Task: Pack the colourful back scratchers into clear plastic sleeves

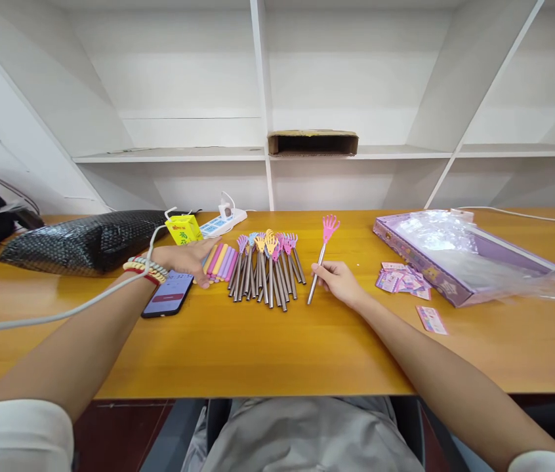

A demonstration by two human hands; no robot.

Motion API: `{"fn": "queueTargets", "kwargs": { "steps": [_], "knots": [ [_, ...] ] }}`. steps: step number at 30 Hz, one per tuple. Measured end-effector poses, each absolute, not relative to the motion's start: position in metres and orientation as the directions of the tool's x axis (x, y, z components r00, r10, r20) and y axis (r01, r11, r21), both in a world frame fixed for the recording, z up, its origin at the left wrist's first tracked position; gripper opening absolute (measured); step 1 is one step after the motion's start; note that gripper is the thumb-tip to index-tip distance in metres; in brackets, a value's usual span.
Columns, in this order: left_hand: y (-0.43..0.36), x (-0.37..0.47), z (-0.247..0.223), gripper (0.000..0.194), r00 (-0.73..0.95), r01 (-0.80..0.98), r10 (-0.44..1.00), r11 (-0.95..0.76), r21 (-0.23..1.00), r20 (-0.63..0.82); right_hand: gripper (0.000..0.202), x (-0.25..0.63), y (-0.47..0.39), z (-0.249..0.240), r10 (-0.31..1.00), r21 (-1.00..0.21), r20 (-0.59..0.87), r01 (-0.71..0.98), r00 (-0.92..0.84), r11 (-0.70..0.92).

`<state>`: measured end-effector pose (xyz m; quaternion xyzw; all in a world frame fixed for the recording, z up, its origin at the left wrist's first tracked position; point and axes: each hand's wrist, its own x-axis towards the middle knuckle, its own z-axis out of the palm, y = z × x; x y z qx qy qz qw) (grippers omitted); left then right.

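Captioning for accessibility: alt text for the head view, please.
A person's right hand holds a pink-headed back scratcher at a desk; left hand is at pastel tubes beside more scratchers. Phone at left, open purple box at right.

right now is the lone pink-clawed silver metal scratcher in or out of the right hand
In: the right hand grips the scratcher by its handle, pink claw pointing away from the person

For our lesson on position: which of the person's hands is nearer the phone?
Left. The left hand shows over the far end of the phone; the right hand is farther right, beyond the scratchers.
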<state>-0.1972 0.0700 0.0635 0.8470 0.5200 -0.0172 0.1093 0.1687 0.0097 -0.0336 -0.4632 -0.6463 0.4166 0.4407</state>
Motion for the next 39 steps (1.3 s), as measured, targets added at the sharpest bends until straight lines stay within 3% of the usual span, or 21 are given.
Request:
{"fn": "queueTargets", "kwargs": {
  "steps": [3, 8, 21, 28, 33, 39],
  "knots": [
    [0.079, -0.198, 0.062, 0.127, 0.434, 0.901, 0.866, -0.411, 0.139, -0.248, 0.043, 0.169, 0.009, -0.032, 0.968, -0.953, 0.176, 0.216, -0.176, 0.213],
    [0.082, -0.194, 0.063, 0.122, 0.449, 0.894, 0.845, -0.429, 0.133, -0.292, 0.043, 0.168, 0.009, -0.031, 0.966, -0.953, 0.175, 0.213, -0.191, 0.215],
    [0.081, -0.194, 0.06, 0.101, 0.518, 0.848, 0.818, -0.453, 0.273, -0.25, 0.042, 0.167, 0.008, -0.031, 0.962, -0.957, 0.157, 0.205, -0.221, 0.203],
    [0.075, -0.187, 0.063, 0.107, 0.442, 0.894, 0.852, -0.39, 0.221, -0.281, 0.041, 0.166, 0.007, -0.029, 0.962, -0.957, 0.146, 0.215, -0.231, 0.196],
    [0.073, -0.188, 0.063, 0.113, 0.41, 0.899, 0.873, -0.338, 0.279, -0.263, 0.041, 0.166, 0.006, -0.029, 0.962, -0.962, 0.129, 0.203, -0.241, 0.18],
    [0.075, -0.195, 0.06, 0.116, 0.427, 0.893, 0.879, -0.375, 0.249, -0.21, 0.042, 0.166, 0.006, -0.029, 0.961, -0.957, 0.134, 0.22, -0.242, 0.189]
  ]
}}
